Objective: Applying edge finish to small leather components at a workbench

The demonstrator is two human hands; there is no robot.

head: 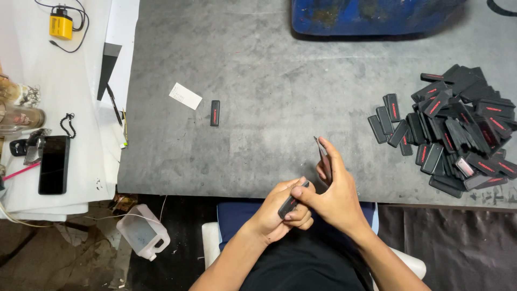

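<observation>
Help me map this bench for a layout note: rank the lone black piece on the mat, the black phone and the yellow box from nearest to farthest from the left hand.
From the left hand:
1. Lone black piece, on the grey mat, up and left.
2. Black phone, on the white sheet at far left.
3. Yellow box, top left corner.

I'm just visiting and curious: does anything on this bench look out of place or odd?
One small black rectangular case with a red stripe lies alone mid-mat beside a white paper slip, far from the heaped pile of matching black cases at the right. Nothing looks spilled or broken.
</observation>
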